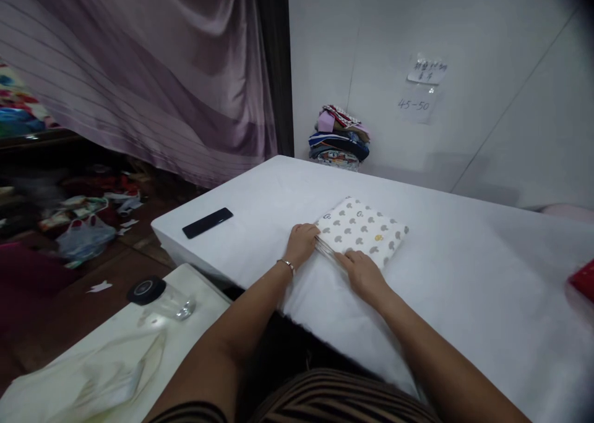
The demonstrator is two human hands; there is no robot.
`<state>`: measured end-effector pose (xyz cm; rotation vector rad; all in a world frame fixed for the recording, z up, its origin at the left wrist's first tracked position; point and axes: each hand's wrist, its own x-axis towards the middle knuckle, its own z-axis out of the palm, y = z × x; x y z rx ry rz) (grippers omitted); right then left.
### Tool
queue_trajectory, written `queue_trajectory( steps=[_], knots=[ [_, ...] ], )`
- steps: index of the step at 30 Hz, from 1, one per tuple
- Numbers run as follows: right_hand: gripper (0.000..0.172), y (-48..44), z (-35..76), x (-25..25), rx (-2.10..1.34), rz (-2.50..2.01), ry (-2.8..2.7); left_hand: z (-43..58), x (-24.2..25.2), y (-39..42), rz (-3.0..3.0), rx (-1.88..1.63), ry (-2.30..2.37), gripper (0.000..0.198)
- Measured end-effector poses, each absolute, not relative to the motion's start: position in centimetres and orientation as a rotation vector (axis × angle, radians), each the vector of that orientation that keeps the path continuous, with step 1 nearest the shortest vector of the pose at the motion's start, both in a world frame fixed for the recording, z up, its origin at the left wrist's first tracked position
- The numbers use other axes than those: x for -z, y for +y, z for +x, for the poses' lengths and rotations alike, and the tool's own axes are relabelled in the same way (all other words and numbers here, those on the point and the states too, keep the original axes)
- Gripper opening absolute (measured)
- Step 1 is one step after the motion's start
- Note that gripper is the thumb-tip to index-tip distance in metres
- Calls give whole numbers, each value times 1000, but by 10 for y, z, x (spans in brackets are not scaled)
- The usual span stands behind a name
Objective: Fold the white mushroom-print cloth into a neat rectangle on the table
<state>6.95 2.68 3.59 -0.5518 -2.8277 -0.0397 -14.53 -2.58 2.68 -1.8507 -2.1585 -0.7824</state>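
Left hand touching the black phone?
No, the left hand is at the left corner of the folded printed cloth, with white tabletop between it and the phone.

grey, with one touch of yellow, patterns a white cloth (368, 227); the table (464, 281) is white, the curtain (218, 83) striped purple.

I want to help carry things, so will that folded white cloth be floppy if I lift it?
The folded cloth would probably sag if lifted by one corner, since its near edge shows thin layers. It likely won't roll, because it is flat and lies on the white table.
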Motion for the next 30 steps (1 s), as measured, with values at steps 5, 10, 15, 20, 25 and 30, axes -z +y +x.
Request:
queue_trajectory(
  steps=[5,10,15,20,25,30],
  knots=[
    [52,27,71,-40,-37,-537,-2819,-131,-31,-32,-1898,920,-2032,38],
    [56,27,76,-40,-78,-528,-2830,-111,-27,-33,-2147,931,-1872,37],
    [53,27,93,-32,-279,-431,-2710,-109,-15,-30,-2162,1006,-1899,38],
    [50,20,124,-26,-210,-434,-2645,-110,-11,-30,-2153,1075,-1865,39],
    [43,8,158,-20,-323,-554,-2536,-105,-15,-32,-2132,1115,-1880,25],
    [32,2,174,-9,-803,-977,-2133,-100,-21,-31,-2100,1129,-1901,16]
  ],
)
